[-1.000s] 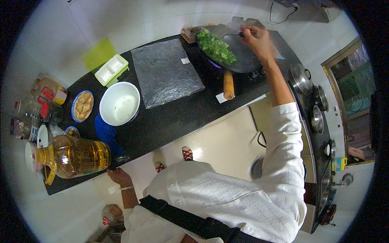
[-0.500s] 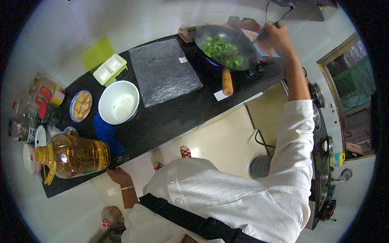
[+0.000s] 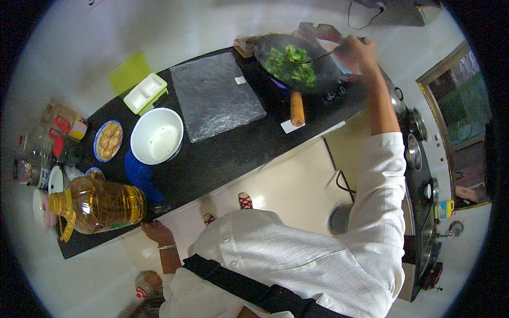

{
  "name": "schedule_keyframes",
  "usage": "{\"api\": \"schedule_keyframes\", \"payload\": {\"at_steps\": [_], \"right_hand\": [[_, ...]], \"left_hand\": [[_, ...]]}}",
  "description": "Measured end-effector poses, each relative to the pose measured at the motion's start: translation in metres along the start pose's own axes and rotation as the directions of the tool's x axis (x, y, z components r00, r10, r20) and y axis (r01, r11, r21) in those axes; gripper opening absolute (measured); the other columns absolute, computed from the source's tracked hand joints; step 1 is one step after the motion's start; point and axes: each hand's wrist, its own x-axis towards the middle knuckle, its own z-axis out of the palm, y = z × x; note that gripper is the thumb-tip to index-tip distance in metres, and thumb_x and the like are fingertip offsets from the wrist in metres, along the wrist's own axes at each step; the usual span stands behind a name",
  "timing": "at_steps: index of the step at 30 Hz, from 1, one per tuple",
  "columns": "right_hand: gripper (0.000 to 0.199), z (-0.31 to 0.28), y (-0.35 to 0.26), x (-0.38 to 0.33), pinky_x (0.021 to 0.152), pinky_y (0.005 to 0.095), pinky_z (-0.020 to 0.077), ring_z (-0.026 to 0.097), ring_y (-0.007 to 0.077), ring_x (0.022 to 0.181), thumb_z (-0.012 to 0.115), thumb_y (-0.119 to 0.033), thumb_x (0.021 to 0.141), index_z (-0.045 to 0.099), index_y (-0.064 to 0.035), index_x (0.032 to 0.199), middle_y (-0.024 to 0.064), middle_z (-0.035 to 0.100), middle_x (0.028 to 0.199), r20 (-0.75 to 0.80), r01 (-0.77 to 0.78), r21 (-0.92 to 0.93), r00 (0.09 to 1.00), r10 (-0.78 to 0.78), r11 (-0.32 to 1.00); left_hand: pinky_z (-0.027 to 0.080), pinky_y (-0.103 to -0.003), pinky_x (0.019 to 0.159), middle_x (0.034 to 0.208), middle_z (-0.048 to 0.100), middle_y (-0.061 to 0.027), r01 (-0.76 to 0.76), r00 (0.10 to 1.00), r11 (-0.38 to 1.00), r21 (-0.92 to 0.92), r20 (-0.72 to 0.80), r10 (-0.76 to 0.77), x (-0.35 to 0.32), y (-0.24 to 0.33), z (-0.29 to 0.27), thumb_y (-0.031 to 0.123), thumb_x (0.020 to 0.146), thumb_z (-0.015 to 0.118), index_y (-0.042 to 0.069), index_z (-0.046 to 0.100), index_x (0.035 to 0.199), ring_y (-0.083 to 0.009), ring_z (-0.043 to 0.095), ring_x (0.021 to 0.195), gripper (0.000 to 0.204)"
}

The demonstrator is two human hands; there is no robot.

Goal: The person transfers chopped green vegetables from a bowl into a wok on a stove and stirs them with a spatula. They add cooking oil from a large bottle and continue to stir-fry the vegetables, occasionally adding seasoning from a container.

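Observation:
My right hand (image 3: 359,55) is closed round the dark handle of a long-handled cooking utensil (image 3: 322,54), held over the right side of the wok. The utensil's thin shaft slants left into chopped leafy greens (image 3: 290,64), which hide its head. The dark wok (image 3: 327,71) sits on the far part of the counter, its wooden handle (image 3: 297,109) pointing toward me. By the counter's front edge, close to a large jug of yellow oil (image 3: 106,205), my left hand (image 3: 157,233) hangs with loosely stretched fingers and nothing visible in it.
On the black counter (image 3: 228,159) lie a dark plastic-covered sheet (image 3: 214,95), a white bowl (image 3: 157,136), a green-and-white container (image 3: 145,94), a plate of pale pieces (image 3: 108,141) and a blue cloth (image 3: 139,177). Bottles (image 3: 40,151) crowd the left end. Steel pots (image 3: 413,151) stand at right.
My right hand has tilted, and the utensil's shaft now reaches into the greens. The greens have shifted and heaped up in the wok. My left hand stays by the counter edge.

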Motion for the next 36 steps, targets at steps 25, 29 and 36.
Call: {"api": "schedule_keyframes", "payload": {"at_steps": [25, 29, 36], "right_hand": [[0.026, 0.064, 0.012, -0.014, 0.053, 0.0285, 0.0455, 0.057, 0.0143, 0.055, 0.056, -0.020, 0.077, 0.064, 0.0044, 0.080, 0.0085, 0.061, 0.061, 0.031, 0.322, -0.419, 0.939, -0.341, 0.849], [0.024, 0.049, 0.054, -0.013, 0.048, 0.0260, 0.0453, 0.056, 0.0118, 0.050, 0.056, -0.017, 0.078, 0.061, 0.0045, 0.068, 0.0067, 0.060, 0.059, -0.056, 0.138, -0.179, 0.987, -0.150, 0.974], [0.036, 0.015, 0.040, -0.030, 0.053, 0.0310, 0.0547, 0.065, 0.0268, 0.064, 0.055, -0.023, 0.083, 0.055, 0.0075, 0.101, 0.0199, 0.060, 0.092, -0.078, -0.082, -0.011, 0.994, 0.081, 0.997]], "left_hand": [[0.034, -0.029, 0.080, 0.100, 0.055, -0.0019, 0.014, 0.997, 1.000, -0.025, 0.078, -0.012, 0.033, -0.018, -0.036, 0.031, 0.089, 0.042, 0.009, 0.052, 0.105, -0.0142, 0.047, 0.085, 0.029], [0.033, -0.029, 0.083, 0.103, 0.054, -0.0035, 0.049, 0.998, 0.996, -0.073, 0.047, -0.046, 0.027, -0.017, -0.025, 0.031, 0.090, 0.039, 0.008, 0.051, 0.105, -0.0154, 0.047, 0.091, 0.030], [0.033, -0.030, 0.083, 0.104, 0.054, -0.0034, -0.026, 0.999, 1.000, 0.011, 0.030, 0.026, 0.026, -0.025, -0.027, 0.032, 0.090, 0.040, 0.008, 0.051, 0.103, -0.0149, 0.047, 0.094, 0.029]]}}
